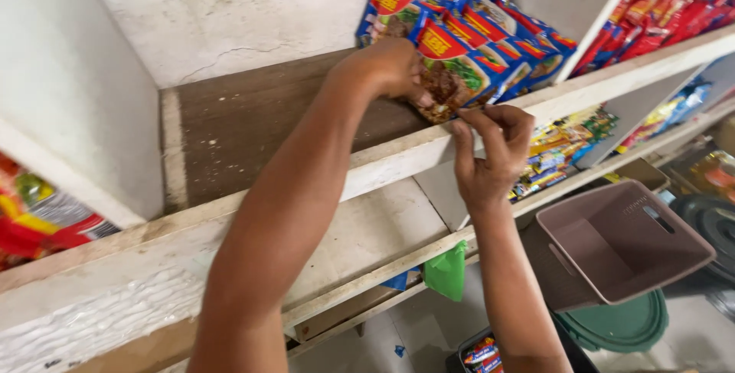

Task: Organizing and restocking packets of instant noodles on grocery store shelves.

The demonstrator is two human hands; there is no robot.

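Blue-and-red snack packets (467, 44) stood in a leaning row on the wooden shelf (253, 124), right behind both hands. Left hand (390, 71) reached up with the forearm raised and the wrist bent, its fingers curled against the front packet (452, 82) of the row. Right hand (490, 151), just below and beside it, pinched that packet's lower edge between thumb and forefinger. Below the right forearm sat a pinkish plastic bin (624, 239).

blue-red snack packet (452, 74), upright, front of shelf row
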